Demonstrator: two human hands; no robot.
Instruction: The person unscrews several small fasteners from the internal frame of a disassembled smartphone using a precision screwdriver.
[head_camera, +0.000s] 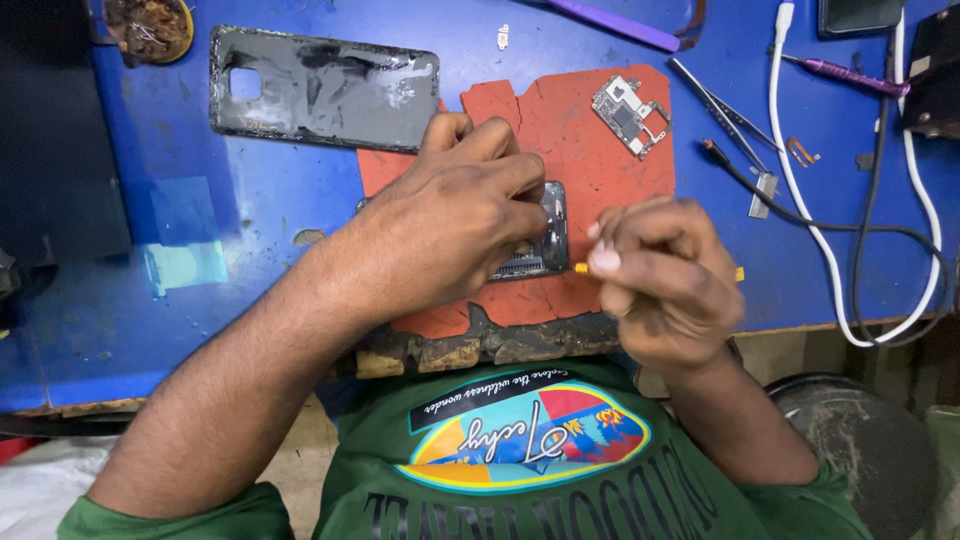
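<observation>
Phone body (545, 232), opened, on red mat (590, 160): mostly under left hand (455, 215), fingers pressed on it. Right hand (660, 270) fingers pinching yellow-tipped tool (581, 268) just beside it. Circuit board (630, 113) beyond fingers.

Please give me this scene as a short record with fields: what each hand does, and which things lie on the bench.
Surface: blue workbench with a worn red mat
Left hand: pressed down on an opened phone body on the mat
Right hand: fingers pinched on a thin tool with a yellow tip, beside the phone
Circuit board: loose on the mat, upper right
Back cover: dark, lying flat on the bench, upper left
Tweezers: right of the mat
Cables: white cable and black cable at right
</observation>
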